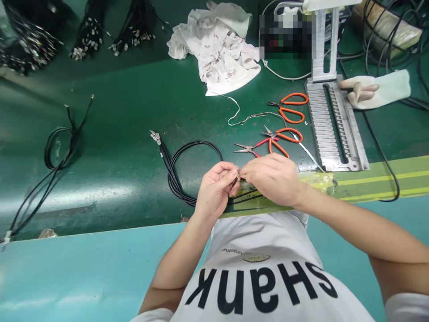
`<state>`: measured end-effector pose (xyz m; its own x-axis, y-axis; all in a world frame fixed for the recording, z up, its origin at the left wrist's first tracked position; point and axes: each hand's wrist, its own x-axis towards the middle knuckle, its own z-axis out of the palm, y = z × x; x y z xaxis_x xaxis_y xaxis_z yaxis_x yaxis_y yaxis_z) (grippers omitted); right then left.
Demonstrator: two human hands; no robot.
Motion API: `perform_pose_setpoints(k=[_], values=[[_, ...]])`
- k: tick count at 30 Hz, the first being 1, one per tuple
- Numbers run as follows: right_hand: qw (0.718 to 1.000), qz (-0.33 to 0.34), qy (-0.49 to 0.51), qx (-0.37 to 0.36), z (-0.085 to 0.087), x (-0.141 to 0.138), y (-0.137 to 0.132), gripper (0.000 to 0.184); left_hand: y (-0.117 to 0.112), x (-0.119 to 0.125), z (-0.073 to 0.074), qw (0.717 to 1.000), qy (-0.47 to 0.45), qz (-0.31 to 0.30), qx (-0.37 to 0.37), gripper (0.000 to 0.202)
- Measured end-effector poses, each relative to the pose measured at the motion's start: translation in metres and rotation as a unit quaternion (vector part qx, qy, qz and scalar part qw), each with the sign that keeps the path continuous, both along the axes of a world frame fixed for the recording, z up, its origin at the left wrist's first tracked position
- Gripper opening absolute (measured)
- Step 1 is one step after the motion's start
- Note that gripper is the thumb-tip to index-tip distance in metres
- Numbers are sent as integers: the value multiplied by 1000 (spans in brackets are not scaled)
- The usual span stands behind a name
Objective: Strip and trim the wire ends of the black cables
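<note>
the left hand (214, 190) and the right hand (272, 179) work close together above the front edge of a green bench (110, 192). the fingers of both hands are pressed together, and they meet at one small place, where they pinch the end of a thin black wire (238, 177). the fingertips hide this end, so i cannot tell exactly what is on it. the wire seems to belong to a black cable bundle (187, 174), which lies in a loose loop on the bench, just beside the left hand, and some lengths of it run on below the right hand. at the far end of the loop, small metal terminals (154, 137) stick out. the step in hand looks like fine work on one cable end, done with the fingers only, because neither hand has a tool. near the right hand lie small pliers with red handles (250, 148) and orange scissors (284, 135), and a second pair of orange scissors (288, 107) lies farther up. to the right is a metal comb rack (330, 125), with a white glove (375, 89) at its edge.
</note>
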<state>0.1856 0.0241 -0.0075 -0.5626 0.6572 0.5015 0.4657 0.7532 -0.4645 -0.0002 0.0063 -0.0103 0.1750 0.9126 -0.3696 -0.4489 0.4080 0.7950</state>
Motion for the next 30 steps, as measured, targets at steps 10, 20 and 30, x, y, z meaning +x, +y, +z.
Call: perform_pose_setpoints(k=[10, 20, 30], values=[[737, -52, 276, -615, 4, -4, 4, 45, -9, 12, -5, 980, 157, 72, 95, 19], [984, -25, 101, -143, -5, -5, -1, 13, 0, 3, 1, 998, 48, 40, 27, 24], [878, -68, 296, -371, -2, -8, -3, 22, -8, -6, 1, 988, 128, -65, 51, 23]])
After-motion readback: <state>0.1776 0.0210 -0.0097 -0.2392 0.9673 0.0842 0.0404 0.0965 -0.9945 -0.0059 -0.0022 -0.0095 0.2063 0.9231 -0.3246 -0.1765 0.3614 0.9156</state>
